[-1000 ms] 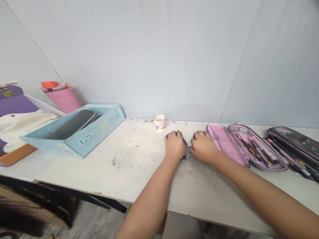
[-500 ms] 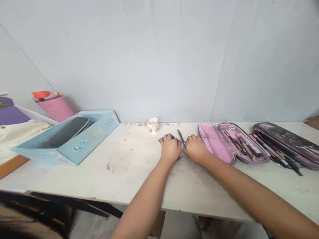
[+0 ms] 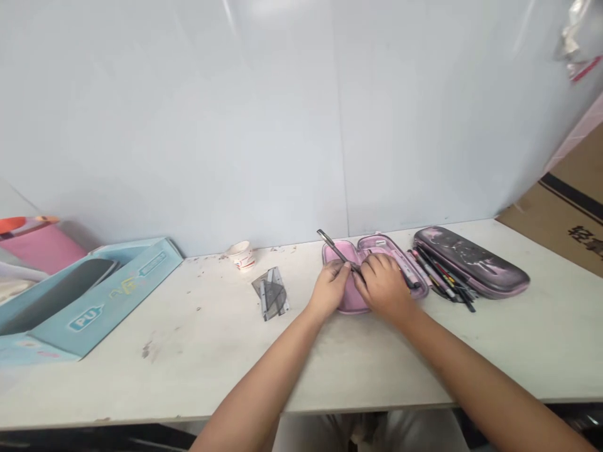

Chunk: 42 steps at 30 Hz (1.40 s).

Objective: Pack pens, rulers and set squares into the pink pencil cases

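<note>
A dark pen (image 3: 333,245) slants up and to the left over the open pink pencil case (image 3: 349,300). My right hand (image 3: 387,287) is closed around its lower end, above the middle of the case. Thumb and fingers of my left hand (image 3: 330,285) close on the pen's shaft, just beside the right hand. The fingertips of both hands are partly hidden. Pens and a marker (image 3: 409,276) lie in the right half of the case, partly covered by my right hand. Left of my hands, grey translucent rulers (image 3: 272,294) lie overlapped on the table.
A paper cup (image 3: 242,255) stands near the wall. The light-blue box (image 3: 120,298) at left holds a dark case (image 3: 61,295). To the right are loose pens (image 3: 445,279), a dark closed pencil case (image 3: 471,260) and a cardboard box (image 3: 565,194).
My left hand has left the rulers and moved right to the pen. My right hand has carried the pen right, over the pink case. The view has turned to the right.
</note>
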Tool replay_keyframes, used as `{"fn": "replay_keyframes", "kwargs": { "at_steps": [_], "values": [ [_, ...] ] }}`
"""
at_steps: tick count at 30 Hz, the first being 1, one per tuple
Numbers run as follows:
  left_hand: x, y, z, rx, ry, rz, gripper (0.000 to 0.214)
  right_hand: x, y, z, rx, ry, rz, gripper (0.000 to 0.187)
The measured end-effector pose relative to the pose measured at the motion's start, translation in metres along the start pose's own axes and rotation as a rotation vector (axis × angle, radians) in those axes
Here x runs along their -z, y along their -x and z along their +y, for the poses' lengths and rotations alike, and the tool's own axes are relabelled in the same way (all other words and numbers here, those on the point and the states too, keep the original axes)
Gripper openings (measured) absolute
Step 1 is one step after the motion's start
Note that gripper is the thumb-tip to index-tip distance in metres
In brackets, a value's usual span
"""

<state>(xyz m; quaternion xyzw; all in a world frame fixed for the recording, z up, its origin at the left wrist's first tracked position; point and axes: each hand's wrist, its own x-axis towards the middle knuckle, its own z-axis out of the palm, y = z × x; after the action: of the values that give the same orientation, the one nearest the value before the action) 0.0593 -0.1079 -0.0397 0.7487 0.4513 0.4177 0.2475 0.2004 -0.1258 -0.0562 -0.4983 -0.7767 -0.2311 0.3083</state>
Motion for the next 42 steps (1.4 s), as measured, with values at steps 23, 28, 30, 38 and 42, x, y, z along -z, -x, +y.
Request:
{"fn": "replay_keyframes", "kwargs": {
  "at_steps": [23,28,30,38,42],
  "values": [
    [0.019,0.01,-0.02,0.085,-0.775,-0.036,0.038,-0.009,0.026,0.063,-0.255,0.099,-0.191,0.036],
    [0.097,0.044,-0.062,0.275,-0.843,0.024,0.043,-0.016,0.036,0.071,-0.202,0.15,-0.139,0.034],
    [0.121,0.056,-0.076,0.34,-0.84,-0.047,0.055,-0.018,0.037,0.071,-0.181,0.166,-0.135,0.032],
    [0.126,0.064,-0.094,0.297,-0.813,-0.259,0.08,-0.012,0.001,-0.005,0.004,-0.057,-0.163,0.028],
    [0.095,0.055,-0.09,0.19,-0.822,-0.221,0.081,-0.019,-0.026,-0.061,0.076,-0.248,-0.242,0.024]
  ]
}}
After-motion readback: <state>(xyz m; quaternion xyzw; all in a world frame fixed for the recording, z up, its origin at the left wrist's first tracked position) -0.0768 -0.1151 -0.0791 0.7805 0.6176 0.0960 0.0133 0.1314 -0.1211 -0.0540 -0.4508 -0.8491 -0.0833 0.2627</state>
